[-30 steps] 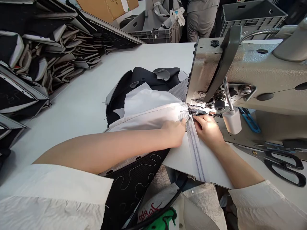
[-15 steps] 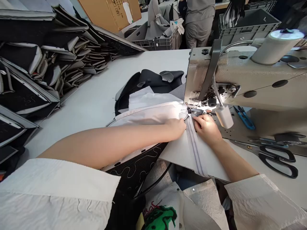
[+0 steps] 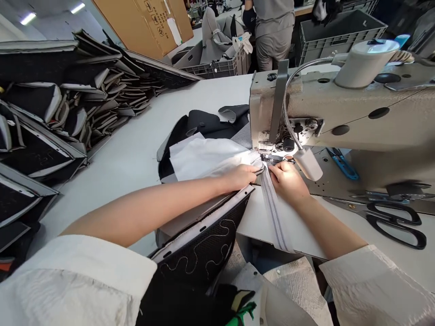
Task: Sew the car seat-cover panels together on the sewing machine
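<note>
My left hand (image 3: pixel 243 176) is closed on the dark edge of a fabric piece (image 3: pixel 212 156), white on its upper side, just left of the sewing machine's needle area. A long white striped tape (image 3: pixel 273 210), which looks like zipper tape, runs from the presser foot (image 3: pixel 268 158) down over the table's front edge. Fingers pinched, my right hand (image 3: pixel 287 181) is at the tape's right side close to the foot. Below my left forearm hangs a black panel (image 3: pixel 204 244) with wavy light stitching. The fingertips' exact hold is partly hidden.
The sewing machine (image 3: pixel 340 117) carries a white thread cone (image 3: pixel 367 63) and a lamp (image 3: pixel 307 164). Blue thread snips (image 3: pixel 343 164) and black-handled scissors (image 3: pixel 396 222) lie at right. Stacked black panels (image 3: pixel 37 149) stand at left. Behind are a carton (image 3: pixel 146 25), crates (image 3: pixel 343 36) and a person (image 3: pixel 274 34).
My left hand has shifted its hold on the fabric beside the foot. The white fabric has turned, and the black stitched panel has come up under my forearm. The camera view has shifted slightly.
</note>
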